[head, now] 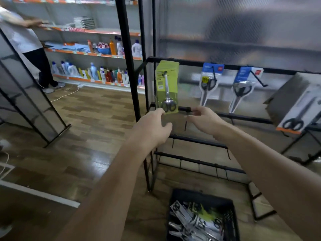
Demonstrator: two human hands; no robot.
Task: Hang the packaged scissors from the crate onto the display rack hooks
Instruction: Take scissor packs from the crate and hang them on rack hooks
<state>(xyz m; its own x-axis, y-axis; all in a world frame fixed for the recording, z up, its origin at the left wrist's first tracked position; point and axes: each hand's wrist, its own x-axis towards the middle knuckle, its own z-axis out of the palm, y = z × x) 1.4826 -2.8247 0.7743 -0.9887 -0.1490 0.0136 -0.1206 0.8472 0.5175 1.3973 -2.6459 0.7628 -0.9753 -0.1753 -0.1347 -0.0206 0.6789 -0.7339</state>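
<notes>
A green packaged pair of scissors (167, 86) hangs on a hook at the left end of the black display rack's top bar (191, 63). My left hand (152, 126) is just below the pack, index fingertip touching its bottom edge, fingers loosely spread and holding nothing. My right hand (203, 120) hovers to the right of the pack, near the second bar, fingers loosely curled and holding nothing. Two blue-carded scissors packs (209, 82) (243, 86) hang further right. The black crate (202, 216) on the floor holds several packaged scissors.
A grey boxed pair of scissors (298, 103) sits on the rack at right. Lower rack bars carry bare hooks (199, 164). Another person (26, 44) stands at the store shelves far left. A second black frame (34, 108) leans at left on the wooden floor.
</notes>
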